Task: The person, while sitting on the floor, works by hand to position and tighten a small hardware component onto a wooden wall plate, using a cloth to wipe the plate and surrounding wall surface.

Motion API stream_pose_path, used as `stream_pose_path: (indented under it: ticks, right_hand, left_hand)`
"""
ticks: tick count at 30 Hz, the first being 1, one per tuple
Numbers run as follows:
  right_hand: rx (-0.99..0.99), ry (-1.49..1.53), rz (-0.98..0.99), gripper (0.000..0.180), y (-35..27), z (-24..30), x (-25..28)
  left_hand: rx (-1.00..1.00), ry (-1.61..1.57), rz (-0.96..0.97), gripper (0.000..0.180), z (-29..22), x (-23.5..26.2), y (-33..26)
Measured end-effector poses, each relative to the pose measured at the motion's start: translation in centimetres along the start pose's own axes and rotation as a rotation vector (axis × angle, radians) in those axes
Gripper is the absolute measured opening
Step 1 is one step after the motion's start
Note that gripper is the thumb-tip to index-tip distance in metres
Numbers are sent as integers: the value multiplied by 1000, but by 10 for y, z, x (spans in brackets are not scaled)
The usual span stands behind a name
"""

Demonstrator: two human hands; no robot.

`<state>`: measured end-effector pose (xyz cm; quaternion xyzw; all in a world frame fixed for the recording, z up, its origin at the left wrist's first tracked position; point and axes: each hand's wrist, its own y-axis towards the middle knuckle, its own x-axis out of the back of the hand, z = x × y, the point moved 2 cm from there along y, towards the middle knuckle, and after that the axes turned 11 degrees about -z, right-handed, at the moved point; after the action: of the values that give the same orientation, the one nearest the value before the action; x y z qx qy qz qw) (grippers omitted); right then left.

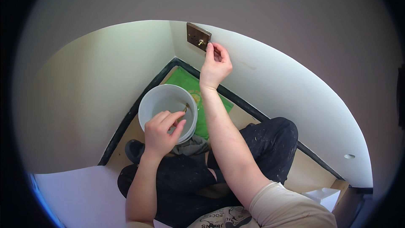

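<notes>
A dark brown switch plate [193, 35] with a brass toggle [201, 42] is fixed to the wall near the corner. My right hand [216, 65] is at its lower right edge, thumb and fingers pinched together; whatever they grip is too small to make out. Over the mouth of a white bucket [145, 101] hangs my left hand [161, 131], its thumb and forefinger slightly apart. A thin yellowish-brown strip [186, 108] shows beside the forefinger tip, against the bucket's inside. I cannot tell whether the strip touches that finger.
A green printed bag [181, 76] lies flat behind the bucket, and a grey cloth [192, 146] is bunched in front of it. Dark strip [122, 129] runs along the foot of both walls. My crossed legs fill the near floor. A white box-like piece [324, 196] sits at lower right.
</notes>
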<state>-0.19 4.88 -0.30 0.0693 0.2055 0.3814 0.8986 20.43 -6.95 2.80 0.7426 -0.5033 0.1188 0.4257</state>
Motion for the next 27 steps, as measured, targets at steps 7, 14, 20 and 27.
stream_pose_path:
  ticks: [7,14,20,27]
  right_hand:
    - [-70,124,-181,11,-11,9,-18]
    - [189,-102,-118,13,-9,6,-8]
    - [289,-180,4,14,-2,4,0]
    - [206,-175,40,12,-4,-9,6]
  left_hand:
    - [33,-54,9,17,1,11,-5]
    - [0,-92,46,17,-2,3,-6]
    - [-16,-113,33,18,-1,-2,-6]
    - [47,-60,74,15,4,-3,-5]
